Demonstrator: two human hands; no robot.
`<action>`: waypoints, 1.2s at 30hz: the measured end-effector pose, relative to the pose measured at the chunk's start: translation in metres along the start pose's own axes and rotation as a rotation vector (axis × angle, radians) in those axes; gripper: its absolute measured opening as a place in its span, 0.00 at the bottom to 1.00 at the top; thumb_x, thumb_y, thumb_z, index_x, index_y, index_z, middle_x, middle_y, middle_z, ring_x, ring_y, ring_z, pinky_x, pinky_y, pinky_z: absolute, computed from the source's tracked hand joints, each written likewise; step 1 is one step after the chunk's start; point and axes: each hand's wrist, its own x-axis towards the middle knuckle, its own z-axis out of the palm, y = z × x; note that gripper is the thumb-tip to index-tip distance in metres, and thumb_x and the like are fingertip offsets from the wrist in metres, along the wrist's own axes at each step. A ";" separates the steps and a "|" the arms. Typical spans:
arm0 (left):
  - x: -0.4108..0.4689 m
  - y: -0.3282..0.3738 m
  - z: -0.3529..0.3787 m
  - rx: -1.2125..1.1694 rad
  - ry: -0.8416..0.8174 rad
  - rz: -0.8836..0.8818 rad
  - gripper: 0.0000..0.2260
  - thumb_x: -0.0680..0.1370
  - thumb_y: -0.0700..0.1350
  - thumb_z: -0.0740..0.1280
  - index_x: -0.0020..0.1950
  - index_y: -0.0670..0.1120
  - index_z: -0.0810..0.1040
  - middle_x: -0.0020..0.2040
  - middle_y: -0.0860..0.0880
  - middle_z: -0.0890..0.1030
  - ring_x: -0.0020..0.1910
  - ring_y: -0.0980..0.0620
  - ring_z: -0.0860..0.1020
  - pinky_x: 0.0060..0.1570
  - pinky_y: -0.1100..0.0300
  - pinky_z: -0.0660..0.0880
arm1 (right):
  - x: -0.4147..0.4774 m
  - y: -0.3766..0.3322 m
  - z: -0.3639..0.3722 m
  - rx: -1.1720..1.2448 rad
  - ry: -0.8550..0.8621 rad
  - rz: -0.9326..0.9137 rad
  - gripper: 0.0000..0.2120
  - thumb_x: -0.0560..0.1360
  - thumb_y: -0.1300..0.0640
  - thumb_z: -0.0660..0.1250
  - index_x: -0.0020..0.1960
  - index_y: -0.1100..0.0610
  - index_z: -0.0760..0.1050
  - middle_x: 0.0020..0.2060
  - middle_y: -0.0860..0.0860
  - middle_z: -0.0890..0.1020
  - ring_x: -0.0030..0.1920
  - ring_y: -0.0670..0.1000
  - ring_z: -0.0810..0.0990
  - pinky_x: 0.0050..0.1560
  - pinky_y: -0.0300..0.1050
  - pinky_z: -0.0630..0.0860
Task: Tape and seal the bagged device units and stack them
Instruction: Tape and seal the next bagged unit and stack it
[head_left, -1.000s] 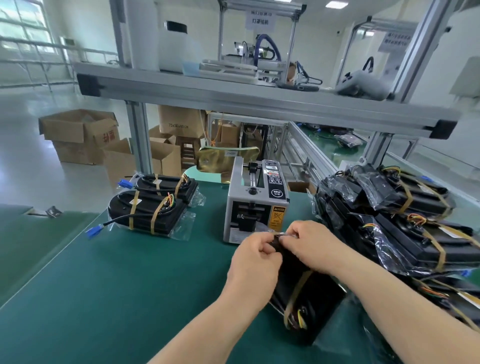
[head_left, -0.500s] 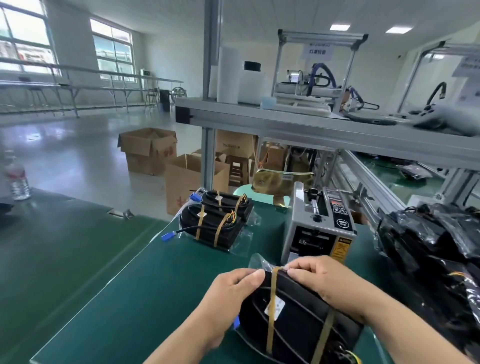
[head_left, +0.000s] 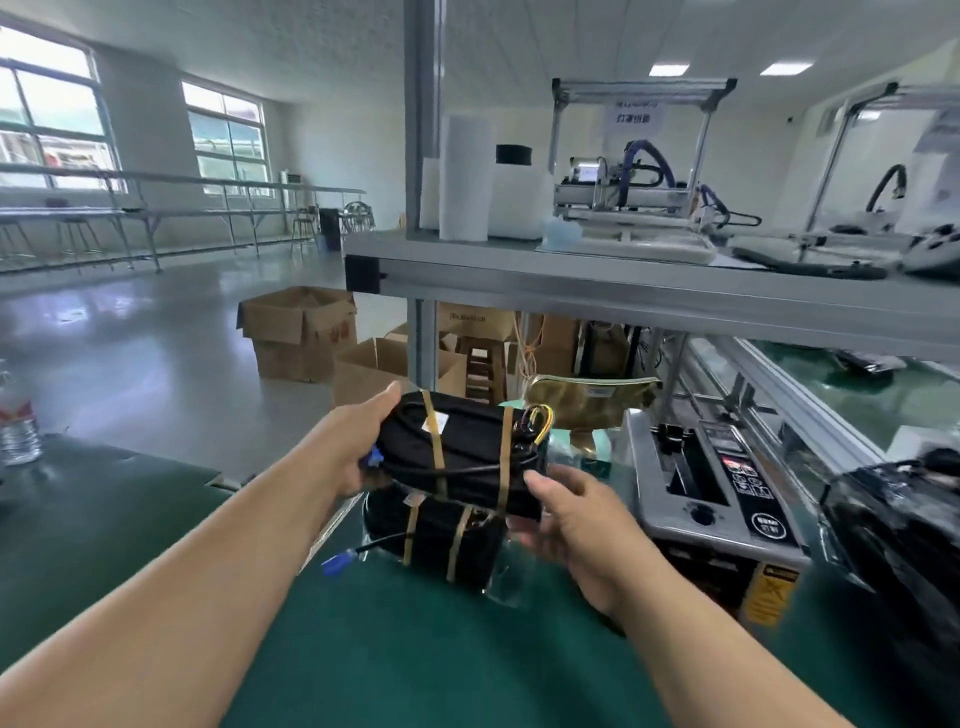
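A person's left hand (head_left: 358, 447) grips the left end of a bagged device unit (head_left: 467, 452), thumb laid along its top edge, the other fingers hidden beneath it. The right hand (head_left: 576, 525) holds the unit's right end, thumb on the near edge, its fingers curled underneath and blurred behind clear plastic. The unit is held just above a second taped unit (head_left: 441, 535) lying on the green table (head_left: 415, 649); whether the two touch cannot be told. At far right a pile of bagged units (head_left: 904, 530) is cut off by the frame edge and too dark to count. The held unit is black, wound with black cable and bound by two amber tape bands, with a white label on top, coloured wires at its right end and a blue connector by the left palm. A tape dispenser (head_left: 711, 493) stands just right of the hands.
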 end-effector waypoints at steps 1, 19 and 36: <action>0.016 0.007 0.006 0.018 -0.009 -0.001 0.18 0.75 0.59 0.73 0.48 0.44 0.79 0.46 0.43 0.83 0.45 0.44 0.83 0.40 0.46 0.83 | 0.018 -0.003 0.004 0.043 0.043 0.011 0.21 0.79 0.57 0.68 0.69 0.55 0.67 0.54 0.56 0.83 0.42 0.54 0.85 0.33 0.41 0.81; 0.161 -0.032 0.011 0.255 0.072 0.111 0.15 0.78 0.38 0.70 0.65 0.41 0.79 0.48 0.41 0.85 0.49 0.44 0.83 0.54 0.51 0.80 | 0.137 0.033 0.028 -0.071 0.282 -0.085 0.20 0.77 0.52 0.69 0.69 0.47 0.74 0.54 0.47 0.84 0.54 0.51 0.83 0.62 0.56 0.79; 0.129 -0.031 0.031 0.563 0.219 0.120 0.12 0.81 0.42 0.64 0.63 0.42 0.79 0.56 0.42 0.81 0.55 0.42 0.80 0.58 0.50 0.79 | 0.140 0.039 0.024 -0.193 0.386 -0.088 0.28 0.78 0.52 0.69 0.76 0.52 0.67 0.63 0.52 0.78 0.55 0.53 0.76 0.55 0.48 0.70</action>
